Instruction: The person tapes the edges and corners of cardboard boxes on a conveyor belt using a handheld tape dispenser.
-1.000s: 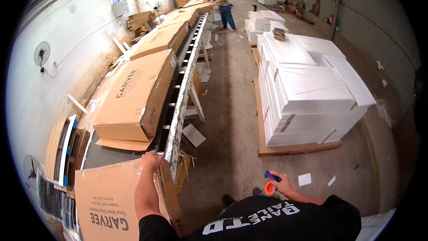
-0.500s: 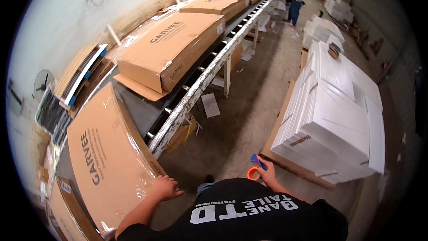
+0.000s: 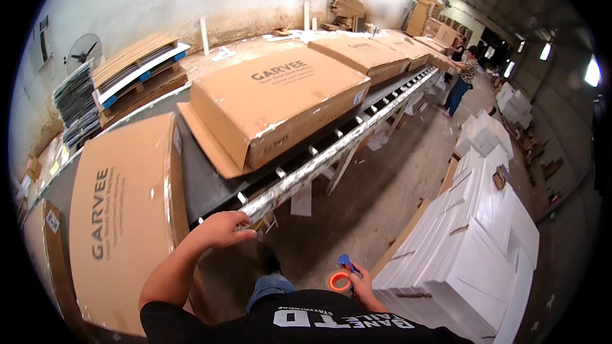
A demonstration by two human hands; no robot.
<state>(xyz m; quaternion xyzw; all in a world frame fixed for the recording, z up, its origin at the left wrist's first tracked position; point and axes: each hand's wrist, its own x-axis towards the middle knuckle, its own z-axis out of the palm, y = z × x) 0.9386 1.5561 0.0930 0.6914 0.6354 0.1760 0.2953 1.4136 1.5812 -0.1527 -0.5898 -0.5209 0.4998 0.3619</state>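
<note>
My right hand (image 3: 363, 286) grips a tape dispenser (image 3: 344, 261), blue with an orange ring, low beside my body. Above the near end of the conveyor's side rail (image 3: 299, 185) is my left hand (image 3: 226, 228), empty, its fingers loosely bent and the thumb apart. Whether it touches the rail I cannot tell. Just left of that forearm lies a large flat cardboard box (image 3: 127, 216) with clear tape along its edge. Ahead of it on the belt rests another cardboard box (image 3: 280, 99), its near-end flap (image 3: 210, 146) sticking out.
Farther along the conveyor sit more cardboard boxes (image 3: 363, 57), and a person (image 3: 462, 79) stands by its far end. Stacked white sheets (image 3: 465, 236) rise on my right. Left of the belt are a pallet stack of boards (image 3: 137, 67) and a wall fan (image 3: 84, 51).
My left hand has left the edge of the near box and moved forward to the rail. My view has shifted, and the box with the flap now appears closer. The dispenser stays in my right hand.
</note>
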